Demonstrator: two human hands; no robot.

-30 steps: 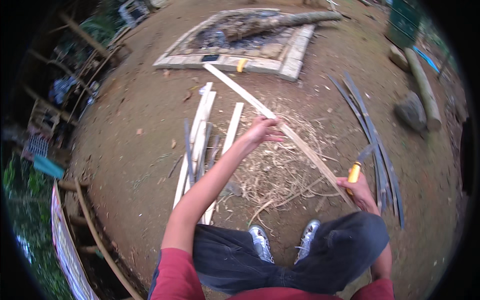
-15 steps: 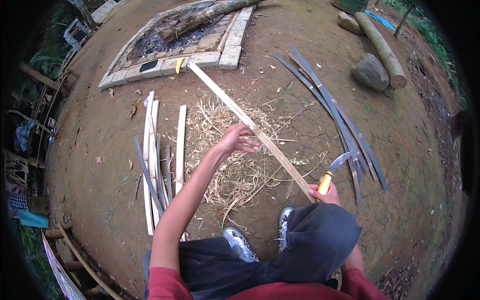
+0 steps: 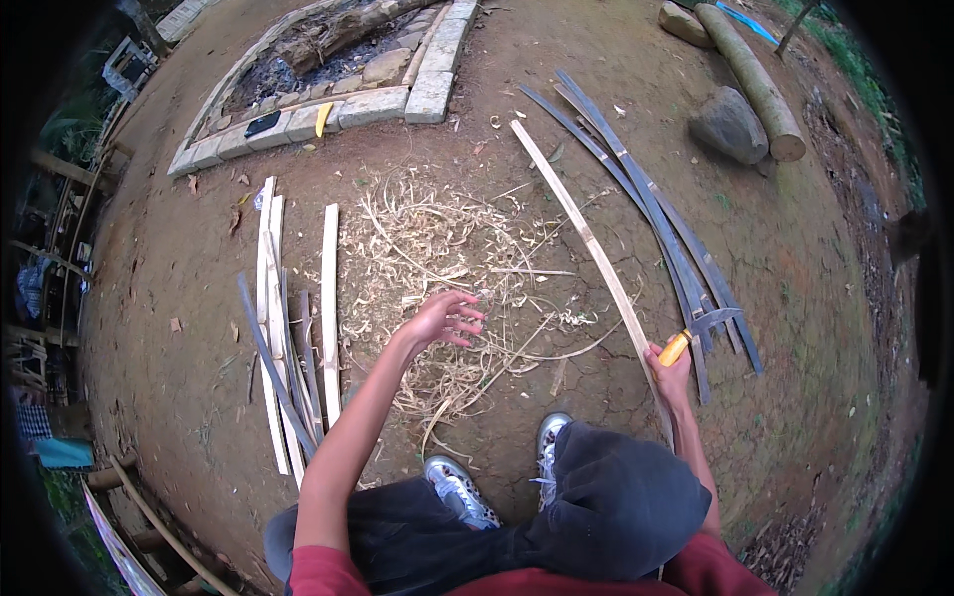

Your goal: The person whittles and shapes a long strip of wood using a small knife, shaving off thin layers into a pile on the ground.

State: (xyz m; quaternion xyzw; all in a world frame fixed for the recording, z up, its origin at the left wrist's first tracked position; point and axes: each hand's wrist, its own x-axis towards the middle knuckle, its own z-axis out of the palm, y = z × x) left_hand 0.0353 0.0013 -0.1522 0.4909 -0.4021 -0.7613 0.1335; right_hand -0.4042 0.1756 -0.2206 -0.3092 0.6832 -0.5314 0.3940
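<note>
My right hand (image 3: 672, 372) grips a knife (image 3: 680, 345) with a yellow handle and a curved blade pointing right. The same hand also holds a long pale bamboo strip (image 3: 588, 238), which slants away up and to the left from beside my right knee. My left hand (image 3: 444, 320) hovers over the heap of curled shavings (image 3: 417, 238), its fingers apart and nothing in them. To the right of the strip lie several dark bamboo strips (image 3: 646, 199) on the ground.
Pale strips (image 3: 331, 298) and darker ones lie on the left. Ahead is a stone-edged fire pit (image 3: 374, 107), with a yellow object (image 3: 323, 119) and a black phone (image 3: 262, 124) on its rim. A boulder (image 3: 730, 126) and a log (image 3: 755, 84) sit at far right.
The pale strip has swung to the right, away from my left hand, which has let go of it. My right hand has shifted right with strip and knife; the view has turned slightly.
</note>
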